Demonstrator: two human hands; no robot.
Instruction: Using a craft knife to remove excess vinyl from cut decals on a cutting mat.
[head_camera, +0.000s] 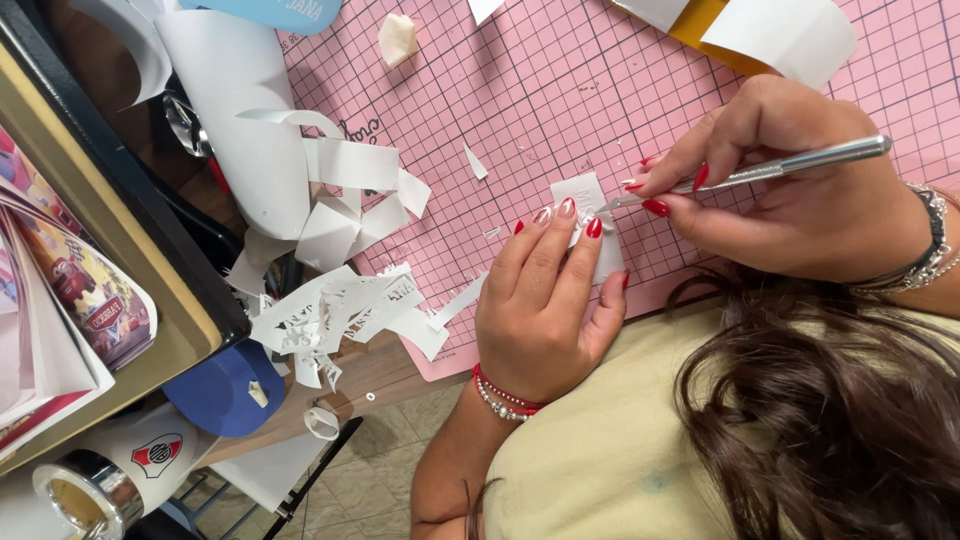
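Head view: paper scraps (330, 320) beside hands (545, 300).

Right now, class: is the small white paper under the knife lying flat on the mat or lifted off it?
Flat. The paper lies on the pink mat, pressed down by the left hand; the knife tip meets it.

Paper piece (585, 200) on cutting mat (640, 90), scraps (340, 315) at its edge

Hidden and cut off

We see the left hand (540, 300) covering part of the white paper piece (585, 195); knife blade tip (605, 207) too small to tell
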